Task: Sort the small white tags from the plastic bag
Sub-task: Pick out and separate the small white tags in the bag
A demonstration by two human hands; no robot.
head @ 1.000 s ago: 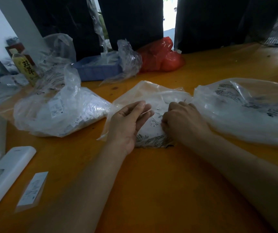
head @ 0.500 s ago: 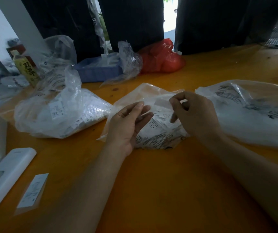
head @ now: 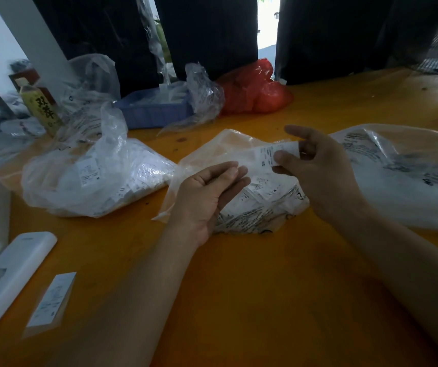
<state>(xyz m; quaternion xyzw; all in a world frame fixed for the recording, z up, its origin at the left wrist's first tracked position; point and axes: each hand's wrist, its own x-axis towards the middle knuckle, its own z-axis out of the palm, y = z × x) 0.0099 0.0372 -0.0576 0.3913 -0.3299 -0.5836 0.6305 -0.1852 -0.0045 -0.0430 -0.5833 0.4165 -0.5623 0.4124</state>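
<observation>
Paper tag [head: 273,154], light and floppy, pinched at one end by right hand [head: 318,165]; left hand [head: 207,192] relaxed, holding nothing, over plastic bag [head: 239,160].

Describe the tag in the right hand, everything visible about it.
The white tag is a small, thin rectangular slip, paper-like, with rows of dark print and a small code mark too blurred to read. It lies roughly level, long side left to right, lifted above the open plastic bag of similar tags. The right hand pinches its right end between thumb and fingers; the left hand does not touch it.
</observation>
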